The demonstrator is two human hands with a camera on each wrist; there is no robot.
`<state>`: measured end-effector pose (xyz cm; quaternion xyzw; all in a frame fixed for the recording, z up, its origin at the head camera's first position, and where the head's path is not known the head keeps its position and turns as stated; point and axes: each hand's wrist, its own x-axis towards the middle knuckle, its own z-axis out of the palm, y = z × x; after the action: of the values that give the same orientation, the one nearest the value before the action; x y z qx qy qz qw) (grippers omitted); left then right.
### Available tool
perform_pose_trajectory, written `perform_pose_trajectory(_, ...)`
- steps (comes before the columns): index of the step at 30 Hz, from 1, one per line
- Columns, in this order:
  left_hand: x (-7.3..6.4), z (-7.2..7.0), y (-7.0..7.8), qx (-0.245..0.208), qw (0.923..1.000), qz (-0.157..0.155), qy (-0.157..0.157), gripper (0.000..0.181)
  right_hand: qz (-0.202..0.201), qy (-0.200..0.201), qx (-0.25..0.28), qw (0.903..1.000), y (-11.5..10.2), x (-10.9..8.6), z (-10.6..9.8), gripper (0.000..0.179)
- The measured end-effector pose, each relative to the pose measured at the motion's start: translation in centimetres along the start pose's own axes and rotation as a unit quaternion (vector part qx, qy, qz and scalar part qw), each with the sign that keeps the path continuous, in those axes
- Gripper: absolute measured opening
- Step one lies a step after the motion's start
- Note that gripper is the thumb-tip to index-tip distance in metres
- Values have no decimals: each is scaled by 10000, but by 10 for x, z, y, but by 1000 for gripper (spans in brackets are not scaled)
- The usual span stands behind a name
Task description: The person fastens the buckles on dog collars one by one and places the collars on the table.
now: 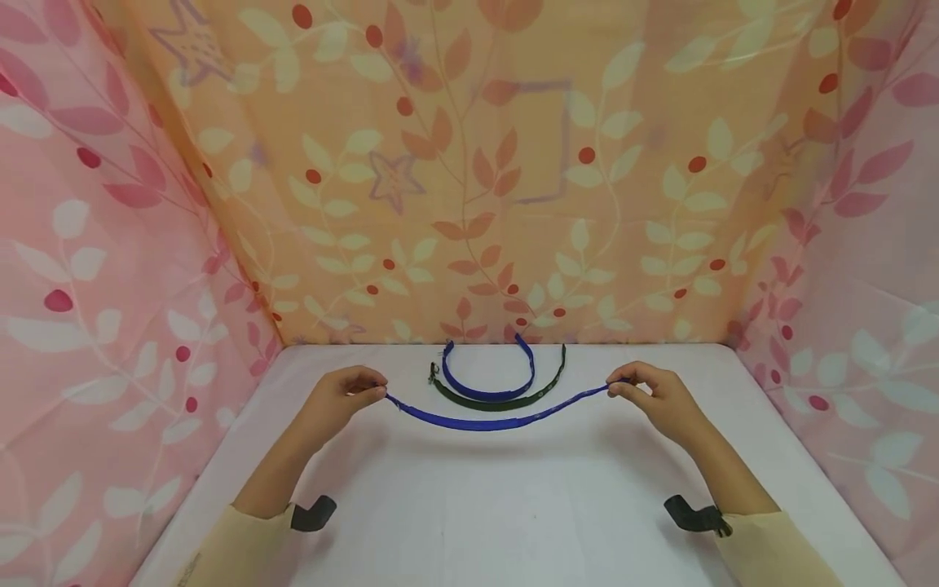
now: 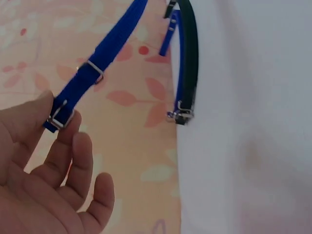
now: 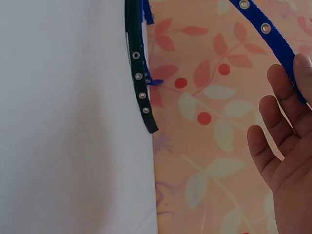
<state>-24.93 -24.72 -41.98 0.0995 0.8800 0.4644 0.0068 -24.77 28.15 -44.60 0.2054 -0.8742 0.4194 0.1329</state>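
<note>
A blue buckled collar [image 1: 477, 424] hangs in a shallow curve between two hands over the white table. My left hand [image 1: 341, 403] pinches its buckle end; the metal buckle [image 2: 61, 117] and a D-ring [image 2: 95, 73] show in the left wrist view. My right hand [image 1: 653, 399] pinches the other end between thumb and finger, near the metal eyelets [image 3: 265, 28]. Just behind the held collar, a dark green collar [image 1: 491, 404] lies curved on the table, its buckle toward the left. Inside that curve lies a second blue collar [image 1: 487, 395], bent into a U.
The white table [image 1: 513, 505] ends at an orange leaf-patterned cloth [image 1: 469, 204] behind. Pink patterned cloths stand at the left [image 1: 110, 342] and right [image 1: 844, 342]. Dark curved pieces [image 1: 314, 514] stick out from both sleeve cuffs.
</note>
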Motion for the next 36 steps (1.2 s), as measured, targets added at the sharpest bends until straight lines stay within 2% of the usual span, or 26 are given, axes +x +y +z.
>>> perform_pose_trajectory(7, -26, 8, 17, -216, 9982, -149, 548, 23, -804, 154, 422, 9957, -17, -13, -3, 24)
perform_pose_trajectory(10, -34, 17, 23, -242, 9965, -164, 782, 24, -1106, 220, 555, 9921, -24, -17, -4, 29)
perform_pose_trajectory(14, -41, 30, 29, -350, 9941, -17, 1025, 21, -1407, 224, 580, 9881, -36, -19, -6, 33)
perform_pose_trajectory(18, -47, 41, 37, -522, 9920, 89, 1150, 19, -1484, 211, 386, 9880, -51, -20, -8, 35)
perform_pose_trajectory(25, -54, 53, 55, -1204, 9863, -137, 1122, 34, -1389, 395, 117, 9895, -72, -25, -11, 35)
perform_pose_trajectory(29, -55, 61, 65, -1231, 9853, -160, 1170, 30, -1384, 555, -2, 9888, -80, -26, -10, 43)
perform_pose_trajectory(33, -56, 69, 73, -1028, 9863, 77, 1285, 26, -1324, 679, -22, 9889, -88, -26, -7, 51)
perform_pose_trajectory(36, -56, 74, 79, -1315, 9837, 334, 1184, 25, -1254, 790, 176, 9888, -97, -26, -4, 56)
